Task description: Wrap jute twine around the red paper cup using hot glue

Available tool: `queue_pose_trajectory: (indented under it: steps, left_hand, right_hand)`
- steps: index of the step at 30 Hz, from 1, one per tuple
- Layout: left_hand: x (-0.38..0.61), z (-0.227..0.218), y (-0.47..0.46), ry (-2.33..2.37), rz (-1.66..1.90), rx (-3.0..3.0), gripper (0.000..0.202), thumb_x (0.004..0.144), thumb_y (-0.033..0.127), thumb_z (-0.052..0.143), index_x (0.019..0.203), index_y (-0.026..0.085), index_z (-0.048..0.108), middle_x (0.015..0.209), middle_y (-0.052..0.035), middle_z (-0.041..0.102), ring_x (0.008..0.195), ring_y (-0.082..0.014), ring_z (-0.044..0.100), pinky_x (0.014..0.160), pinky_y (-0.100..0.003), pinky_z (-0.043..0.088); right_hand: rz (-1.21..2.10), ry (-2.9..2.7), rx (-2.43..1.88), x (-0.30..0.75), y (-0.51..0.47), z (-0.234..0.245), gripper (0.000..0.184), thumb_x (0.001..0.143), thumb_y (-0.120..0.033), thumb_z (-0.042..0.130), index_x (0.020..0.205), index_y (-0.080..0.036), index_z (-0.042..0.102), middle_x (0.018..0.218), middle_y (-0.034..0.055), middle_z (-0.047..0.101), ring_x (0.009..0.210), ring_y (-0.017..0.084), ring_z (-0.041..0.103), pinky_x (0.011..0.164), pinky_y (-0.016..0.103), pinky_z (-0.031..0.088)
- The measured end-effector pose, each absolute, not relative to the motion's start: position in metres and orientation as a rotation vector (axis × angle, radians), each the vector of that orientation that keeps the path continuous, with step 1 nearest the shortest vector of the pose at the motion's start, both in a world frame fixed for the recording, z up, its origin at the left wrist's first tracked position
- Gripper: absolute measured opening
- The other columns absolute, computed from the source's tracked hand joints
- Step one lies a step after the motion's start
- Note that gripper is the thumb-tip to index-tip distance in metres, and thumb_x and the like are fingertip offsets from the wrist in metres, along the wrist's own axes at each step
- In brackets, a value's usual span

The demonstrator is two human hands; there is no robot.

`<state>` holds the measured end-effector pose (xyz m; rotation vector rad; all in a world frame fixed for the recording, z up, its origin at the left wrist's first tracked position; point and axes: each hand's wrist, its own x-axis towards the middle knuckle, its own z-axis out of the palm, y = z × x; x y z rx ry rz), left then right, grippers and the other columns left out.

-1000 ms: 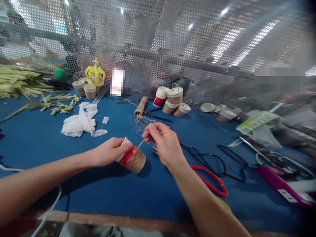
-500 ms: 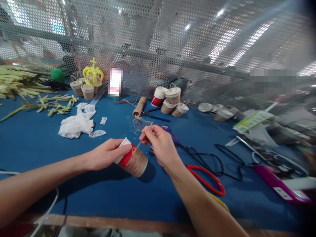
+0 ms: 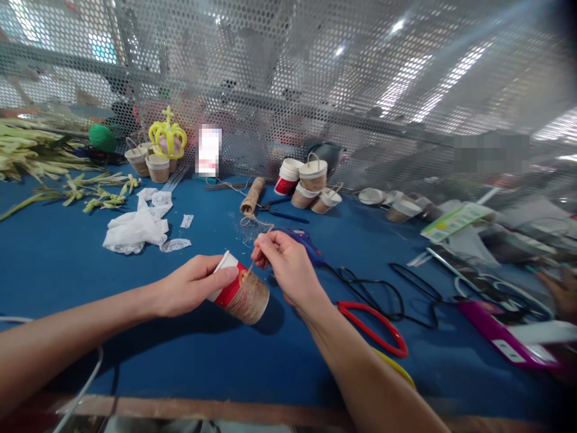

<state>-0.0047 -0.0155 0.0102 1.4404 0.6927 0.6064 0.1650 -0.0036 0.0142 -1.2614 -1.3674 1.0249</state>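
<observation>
My left hand is closed around the rim end of a red and white paper cup, which lies tilted with its base to the right. Brown twine is wound in rows round the cup's lower half. Between the thumb and fingers of my right hand the loose twine is pinched, stretched taut a short way off the cup. From there the strand runs back toward a twine roll on the table. A blue glue gun lies partly hidden behind my right hand.
Twine-wrapped cups stand at the back, beside dark pliers. Crumpled white lace lies left. On the right are red scissor handles, black cable and a purple power strip. Another person's hand shows at the right edge.
Both hands keep their hold on the cup and twine; my right hand has shifted slightly left. Another person's hand has appeared at the right edge. The view has moved a little.
</observation>
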Motion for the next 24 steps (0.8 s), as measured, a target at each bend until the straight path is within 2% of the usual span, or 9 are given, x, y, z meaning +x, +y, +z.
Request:
queue_pose_trajectory:
  steps: [13,18,24]
  left_hand:
    - [-0.0079,0.0129,-0.0187,0.699,0.601,1.657,0.033,0.081,0.041,0.039,0.08,0.012,0.055,0.068,-0.0002,0.051,0.059,-0.0106,0.04,0.056,-0.02,0.035]
    - [-0.0095,0.0125,-0.0194,0.681,0.642,1.755,0.03,0.082,0.037,0.038,0.073,0.012,0.053,0.062,0.0022,0.044,0.055,-0.0091,0.033,0.054,-0.019,0.032]
    - [-0.0111,0.0097,-0.0197,0.688,0.643,1.761,0.029,0.082,0.036,0.037,0.075,0.012,0.053,0.065,0.0014,0.045,0.058,-0.0098,0.034,0.054,-0.018,0.032]
  right_hand:
    - [1.058,-1.473,-1.279,0.1628,-0.0074,0.0117,0.02,0.079,-0.031,0.048,0.065,-0.017,0.049,0.053,-0.0022,0.055,0.047,0.009,0.049,0.05,0.023,0.039]
    - [1.044,-1.536,-1.302,0.1611,-0.0113,0.0151,0.02,0.079,-0.03,0.048,0.063,-0.017,0.05,0.053,-0.0029,0.055,0.048,0.009,0.048,0.05,0.022,0.038]
    - [1.021,-1.57,-1.327,0.1605,-0.013,0.0166,0.02,0.079,-0.028,0.048,0.062,-0.017,0.05,0.053,-0.0034,0.054,0.048,0.008,0.047,0.049,0.021,0.036]
